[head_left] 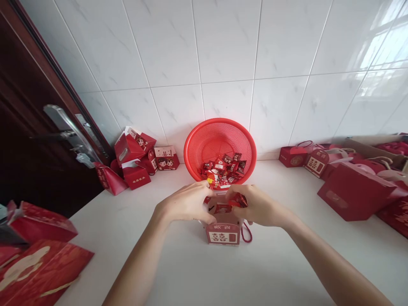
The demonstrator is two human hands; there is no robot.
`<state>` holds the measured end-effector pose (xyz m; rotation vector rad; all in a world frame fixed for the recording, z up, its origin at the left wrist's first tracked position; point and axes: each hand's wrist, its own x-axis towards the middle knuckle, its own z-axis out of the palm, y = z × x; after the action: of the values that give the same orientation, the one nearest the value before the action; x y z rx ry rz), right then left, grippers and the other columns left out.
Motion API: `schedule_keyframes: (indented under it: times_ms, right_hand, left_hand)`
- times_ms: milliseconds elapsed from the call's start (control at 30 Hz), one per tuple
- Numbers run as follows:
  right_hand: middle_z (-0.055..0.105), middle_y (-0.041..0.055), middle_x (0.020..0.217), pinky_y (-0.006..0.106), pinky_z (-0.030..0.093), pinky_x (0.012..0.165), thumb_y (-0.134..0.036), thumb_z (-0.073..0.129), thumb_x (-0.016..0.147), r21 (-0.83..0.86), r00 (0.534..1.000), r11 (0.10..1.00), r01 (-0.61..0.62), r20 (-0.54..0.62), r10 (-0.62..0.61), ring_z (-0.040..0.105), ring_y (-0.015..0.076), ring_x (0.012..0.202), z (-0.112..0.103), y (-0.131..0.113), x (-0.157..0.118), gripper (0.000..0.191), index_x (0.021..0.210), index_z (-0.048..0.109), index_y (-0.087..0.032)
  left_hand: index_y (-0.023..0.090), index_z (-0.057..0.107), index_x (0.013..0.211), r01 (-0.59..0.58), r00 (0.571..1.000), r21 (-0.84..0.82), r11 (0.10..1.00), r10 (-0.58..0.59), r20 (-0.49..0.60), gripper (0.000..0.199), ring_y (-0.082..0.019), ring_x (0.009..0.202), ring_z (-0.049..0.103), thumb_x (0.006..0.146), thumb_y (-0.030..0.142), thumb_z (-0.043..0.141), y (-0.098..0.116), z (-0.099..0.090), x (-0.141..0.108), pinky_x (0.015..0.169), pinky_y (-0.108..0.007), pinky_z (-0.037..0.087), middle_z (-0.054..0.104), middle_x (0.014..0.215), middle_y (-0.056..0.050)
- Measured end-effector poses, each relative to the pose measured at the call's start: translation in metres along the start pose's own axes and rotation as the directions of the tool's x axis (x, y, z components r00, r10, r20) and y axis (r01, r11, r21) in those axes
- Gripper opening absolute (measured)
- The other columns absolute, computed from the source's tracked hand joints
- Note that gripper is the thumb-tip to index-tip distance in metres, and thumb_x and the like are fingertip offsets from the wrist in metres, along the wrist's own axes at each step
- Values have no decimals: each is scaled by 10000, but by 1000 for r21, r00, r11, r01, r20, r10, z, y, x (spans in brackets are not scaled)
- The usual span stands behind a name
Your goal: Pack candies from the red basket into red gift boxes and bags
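Note:
A small red and cream paper gift box (222, 234) with a double-happiness panel stands on the white table, its top open. Red wrapped candies (223, 208) show inside it. My left hand (188, 204) is curled around the box's left rim, thumb on the near side. From the right, my right hand (258, 206) reaches over the opening, with a red wrapped candy (240, 200) between its thumb and fingers. A dark red cord handle (247, 233) hangs at the box's right side. Just behind, a red plastic basket (219, 127) leans against the wall, holding many wrapped candies.
Red gift boxes (137, 174) cluster at the left by the wall. More boxes (353, 191) and a cardboard carton (392, 155) stand on the right. Red paper bags (47, 267) lie at the lower left. A dark wooden door (28, 127) with a metal handle is at the far left.

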<state>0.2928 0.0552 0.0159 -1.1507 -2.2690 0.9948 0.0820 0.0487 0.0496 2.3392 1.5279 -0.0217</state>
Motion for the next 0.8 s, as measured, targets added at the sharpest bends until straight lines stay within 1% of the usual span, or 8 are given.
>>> schedule_keyframes:
  times_ms: [100, 200, 267, 333, 467, 600, 667, 800]
  right_hand:
    - [586, -50, 638, 216, 359, 462, -104, 582, 766, 71, 997, 997, 26, -77, -21, 520, 89, 480, -1, 0, -1, 140, 870, 567, -198]
    - [609, -39, 683, 229, 398, 483, -216, 643, 805, 204, 979, 971, 126, -186, -88, 534, 104, 521, 2, -4, -1, 117, 900, 575, -205]
    - [658, -11, 772, 246, 446, 540, -266, 688, 799, 276, 961, 937, 213, -231, -150, 578, 127, 611, 7, -6, 1, 153, 904, 595, -206]
    - [703, 15, 871, 272, 494, 627, -269, 711, 793, 303, 954, 915, 265, -220, -203, 627, 160, 727, 14, -6, 4, 171, 926, 622, -209]
    - [746, 30, 900, 319, 522, 729, -210, 670, 822, 229, 967, 946, 231, -163, -196, 668, 196, 808, 22, -2, 9, 107, 923, 636, -219]
    - [716, 25, 856, 300, 510, 674, -294, 658, 858, 278, 952, 937, 214, -273, -136, 645, 177, 747, 17, -1, 6, 155, 972, 578, -227]
    - [699, 28, 907, 301, 511, 659, -309, 602, 886, 430, 950, 868, 250, -282, -134, 633, 162, 728, 14, -4, 4, 159, 1008, 532, -235]
    - [688, 57, 1039, 355, 557, 768, -183, 498, 875, 712, 950, 630, 309, -198, -242, 673, 170, 846, 18, -8, 4, 111, 977, 496, -227]
  left_hand:
    - [257, 718, 930, -11, 1000, -15, 1000, 11, 11, 339, -231, 901, 588, 637, 426, 736, -2, 1, 0, 681, -282, 443, 590, 990, -24]
    - [267, 711, 980, -46, 999, -53, 998, 45, -23, 389, -247, 969, 597, 626, 422, 758, -4, 4, 0, 709, -281, 457, 599, 1070, -24]
    - [268, 707, 984, -38, 999, -69, 997, 36, -38, 400, -246, 944, 609, 612, 404, 769, -4, 5, 0, 688, -282, 458, 597, 1068, -24]
    - [271, 701, 1000, -12, 999, -67, 998, 9, -36, 412, -240, 900, 615, 607, 383, 763, -3, 6, 0, 655, -282, 453, 586, 1046, -24]
    - [269, 699, 960, -27, 1000, -63, 998, 26, -17, 358, -246, 948, 611, 624, 387, 742, -1, 5, -1, 680, -280, 461, 570, 1080, -29]
    - [282, 700, 1022, -18, 1000, -67, 998, 17, -17, 436, -260, 964, 607, 611, 414, 764, -1, 5, -2, 679, -280, 457, 585, 1082, -32]
    - [285, 691, 1028, -37, 999, -81, 996, 36, -24, 443, -251, 939, 607, 612, 414, 770, -1, 6, -2, 651, -272, 446, 594, 1052, -25]
    - [235, 664, 846, -67, 996, -93, 993, 61, -69, 289, -202, 789, 595, 612, 372, 763, 1, 8, -3, 580, -259, 418, 602, 933, -11]
